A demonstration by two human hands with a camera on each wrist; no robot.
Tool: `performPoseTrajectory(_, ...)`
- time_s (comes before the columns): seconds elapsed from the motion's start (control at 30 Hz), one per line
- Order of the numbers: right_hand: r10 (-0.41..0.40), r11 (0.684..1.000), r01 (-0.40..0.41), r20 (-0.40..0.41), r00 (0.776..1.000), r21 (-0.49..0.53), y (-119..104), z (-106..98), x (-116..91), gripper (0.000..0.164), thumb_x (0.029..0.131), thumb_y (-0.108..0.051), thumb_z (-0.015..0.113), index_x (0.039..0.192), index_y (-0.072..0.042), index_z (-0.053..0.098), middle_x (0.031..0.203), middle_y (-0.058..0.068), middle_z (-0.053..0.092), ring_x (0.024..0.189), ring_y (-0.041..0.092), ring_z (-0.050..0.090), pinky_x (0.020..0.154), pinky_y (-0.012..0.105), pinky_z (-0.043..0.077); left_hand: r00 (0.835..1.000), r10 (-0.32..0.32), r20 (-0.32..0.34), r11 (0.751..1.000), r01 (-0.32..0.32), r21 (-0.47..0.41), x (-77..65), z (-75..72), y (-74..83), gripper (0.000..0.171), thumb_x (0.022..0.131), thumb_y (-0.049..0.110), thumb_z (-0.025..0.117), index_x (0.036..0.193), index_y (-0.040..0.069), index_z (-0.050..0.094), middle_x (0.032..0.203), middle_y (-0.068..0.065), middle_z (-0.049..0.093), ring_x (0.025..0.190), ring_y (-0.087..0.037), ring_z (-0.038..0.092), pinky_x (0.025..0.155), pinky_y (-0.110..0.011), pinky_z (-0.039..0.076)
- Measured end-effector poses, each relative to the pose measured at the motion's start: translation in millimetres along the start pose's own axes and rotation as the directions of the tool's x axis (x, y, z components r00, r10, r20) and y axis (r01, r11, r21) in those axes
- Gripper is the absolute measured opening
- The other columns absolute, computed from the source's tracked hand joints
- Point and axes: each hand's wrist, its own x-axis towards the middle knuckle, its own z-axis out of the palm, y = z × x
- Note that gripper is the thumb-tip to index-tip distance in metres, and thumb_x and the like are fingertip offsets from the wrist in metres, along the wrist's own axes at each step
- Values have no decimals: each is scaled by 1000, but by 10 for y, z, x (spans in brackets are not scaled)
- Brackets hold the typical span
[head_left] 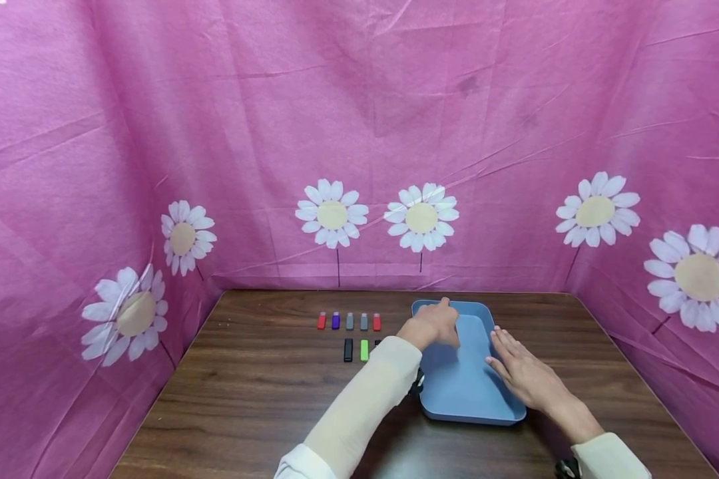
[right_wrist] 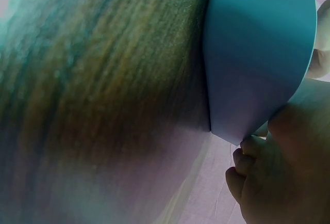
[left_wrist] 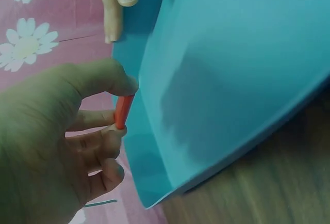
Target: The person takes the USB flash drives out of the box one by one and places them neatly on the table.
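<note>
Over the far part of a blue tray (head_left: 467, 392), my left hand (head_left: 434, 324) pinches a small red stick (left_wrist: 124, 111), probably a USB flash drive, between thumb and fingers. The left wrist view shows it held above the tray's rim; in the head view my hand hides it. My right hand (head_left: 528, 376) rests at the tray's right rim, fingers extended along it and the thumb reaching over the inner side. In the right wrist view, that hand (right_wrist: 289, 172) touches the tray's edge (right_wrist: 258, 53). The visible tray floor shows only a shadow.
Left of the tray lies a back row of small sticks: red (head_left: 321, 320), purple (head_left: 335, 320), grey (head_left: 350, 321) and others. Nearer are a black stick (head_left: 348, 350), a green one (head_left: 364, 350) and a dark one partly behind my left sleeve. Pink flowered cloth (head_left: 371, 133) encloses the wooden table (head_left: 245, 399).
</note>
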Motion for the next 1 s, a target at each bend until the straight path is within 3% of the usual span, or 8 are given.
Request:
performPoseTrajectory(0.1,1,1000,-1,2,1000,1,-1,1,0,66,112,-35,54,155,13,42,164,34,38,152,52,38,120,66,35,1000,20,-2,1000,-20,5,-23,-44,-54,19,90,44,80,86,27,72,138,2,55,77,-9,58,73,-28,51)
performPoseTrajectory(0.23,6,1000,-6,5,1000,4,-6,0,-5,66,112,-35,54,156,13,41,164,34,38,153,52,37,120,66,35,999,42,1,999,-42,21,-67,-95,-136,24,91,46,80,87,26,67,132,3,54,77,-8,58,75,-27,51)
performPoseTrajectory(0.5,5,1000,-5,4,1000,9,-2,-3,-2,66,112,-35,54,156,13,41,164,34,37,153,52,37,119,66,36,997,69,-30,998,-69,3,-161,-113,-335,43,88,47,83,124,25,72,123,3,55,84,-8,57,70,-28,50)
performPoseTrajectory(1.0,9,1000,-10,12,1000,15,-7,1,9,68,112,-37,53,156,13,41,165,34,36,153,52,37,119,67,35,994,78,-77,989,-87,-118,-428,-247,-725,58,89,38,80,142,17,65,138,-3,51,84,-10,59,72,-25,49)
